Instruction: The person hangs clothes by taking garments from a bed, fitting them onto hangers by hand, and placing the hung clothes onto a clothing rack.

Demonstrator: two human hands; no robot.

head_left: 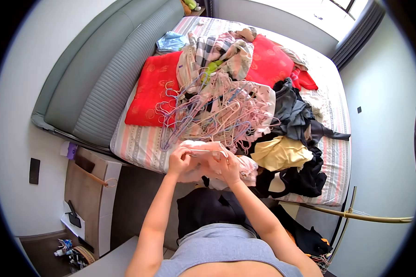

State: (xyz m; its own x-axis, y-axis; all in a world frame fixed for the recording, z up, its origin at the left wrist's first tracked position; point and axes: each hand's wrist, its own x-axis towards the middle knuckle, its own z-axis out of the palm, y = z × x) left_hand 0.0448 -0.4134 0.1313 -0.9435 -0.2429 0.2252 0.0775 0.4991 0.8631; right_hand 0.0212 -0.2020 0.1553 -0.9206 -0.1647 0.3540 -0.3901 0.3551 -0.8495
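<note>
My left hand (179, 159) and my right hand (229, 167) pinch the two sides of a light pink garment (198, 167) near the bed's front edge. A thin pale bar, perhaps a hanger, runs across the garment's top between my hands. Just beyond lies a tangled heap of pink, blue and purple hangers (217, 111). Right of my right hand are a yellow cloth (282, 153) and black clothes (312, 177). What lies under the garment is partly hidden.
Red cushions (155, 87) and crumpled patterned fabric (238, 57) lie farther back on the striped bed (134, 145). A grey headboard (92, 78) stands left, above a wooden nightstand (85, 194). A bamboo pole (379, 219) juts in at right.
</note>
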